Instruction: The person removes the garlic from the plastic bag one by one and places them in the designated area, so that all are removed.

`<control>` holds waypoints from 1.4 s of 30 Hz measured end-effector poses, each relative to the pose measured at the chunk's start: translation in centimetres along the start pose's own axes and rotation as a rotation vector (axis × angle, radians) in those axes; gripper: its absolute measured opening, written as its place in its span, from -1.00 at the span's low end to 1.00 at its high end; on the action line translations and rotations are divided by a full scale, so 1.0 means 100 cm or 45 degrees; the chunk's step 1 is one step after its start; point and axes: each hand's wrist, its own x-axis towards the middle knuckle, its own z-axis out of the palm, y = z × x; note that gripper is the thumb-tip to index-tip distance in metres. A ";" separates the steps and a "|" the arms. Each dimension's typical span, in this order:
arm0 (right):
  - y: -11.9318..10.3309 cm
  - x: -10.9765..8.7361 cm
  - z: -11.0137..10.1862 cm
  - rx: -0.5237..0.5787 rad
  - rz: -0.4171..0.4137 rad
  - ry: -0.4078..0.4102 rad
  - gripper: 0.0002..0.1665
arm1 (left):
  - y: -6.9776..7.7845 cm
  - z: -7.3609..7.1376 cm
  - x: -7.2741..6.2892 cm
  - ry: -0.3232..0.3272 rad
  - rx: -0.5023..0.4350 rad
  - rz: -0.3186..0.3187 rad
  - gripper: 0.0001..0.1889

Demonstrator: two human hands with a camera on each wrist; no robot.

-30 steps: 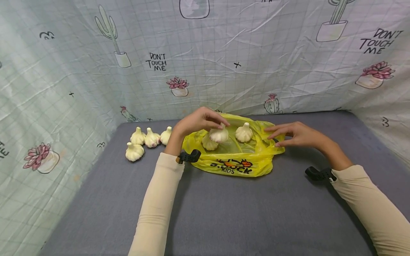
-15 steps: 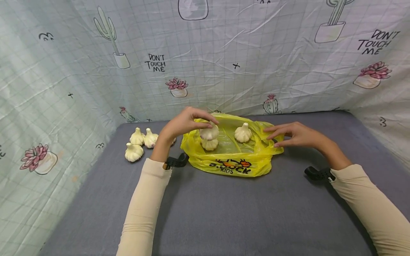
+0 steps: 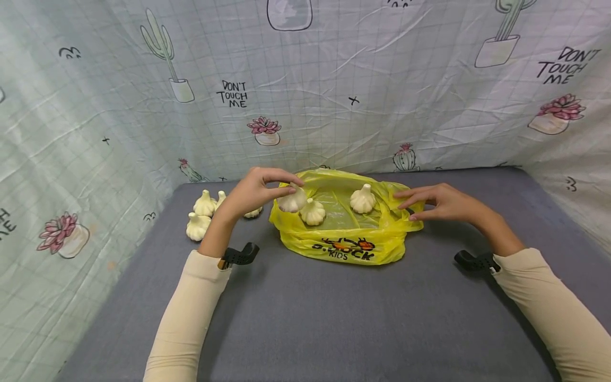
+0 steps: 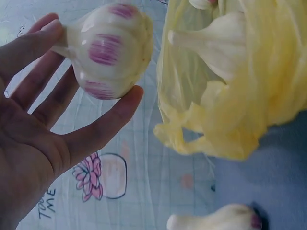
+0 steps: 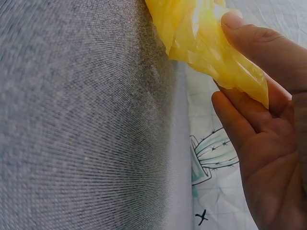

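My left hand (image 3: 253,192) pinches a white garlic bulb (image 3: 292,201) by its stem, over the left rim of a yellow plastic bag (image 3: 343,252). Purple streaks mark that bulb (image 4: 112,50) in the left wrist view. Two more bulbs sit in the open bag: one garlic bulb (image 3: 313,213) at the left, another garlic bulb (image 3: 363,199) further right. At the bag's right edge, my right hand (image 3: 448,204) holds the plastic between thumb and fingers. The right wrist view shows the crumpled bag edge (image 5: 206,48) in that grip.
Left of the bag, several garlic bulbs (image 3: 197,228) stand on the grey table (image 3: 329,318), partly hidden by my left arm. One garlic bulb (image 3: 253,213) lies nearer the bag. A printed curtain (image 3: 315,106) hangs behind the table.
My left hand has moved left with the garlic bulb, from above the bag's inside to its left rim. The right hand and the bag have hardly moved.
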 end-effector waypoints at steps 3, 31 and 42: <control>0.000 -0.001 0.000 -0.003 -0.018 0.010 -0.60 | 0.000 -0.003 -0.009 0.063 0.005 -0.023 -0.78; 0.002 -0.006 0.002 -0.037 0.012 0.012 -0.61 | -0.002 -0.011 -0.059 0.487 0.076 -0.237 -0.86; 0.000 -0.006 0.002 -0.020 0.020 0.015 -0.60 | -0.007 -0.022 -0.078 0.496 0.054 -0.275 -0.85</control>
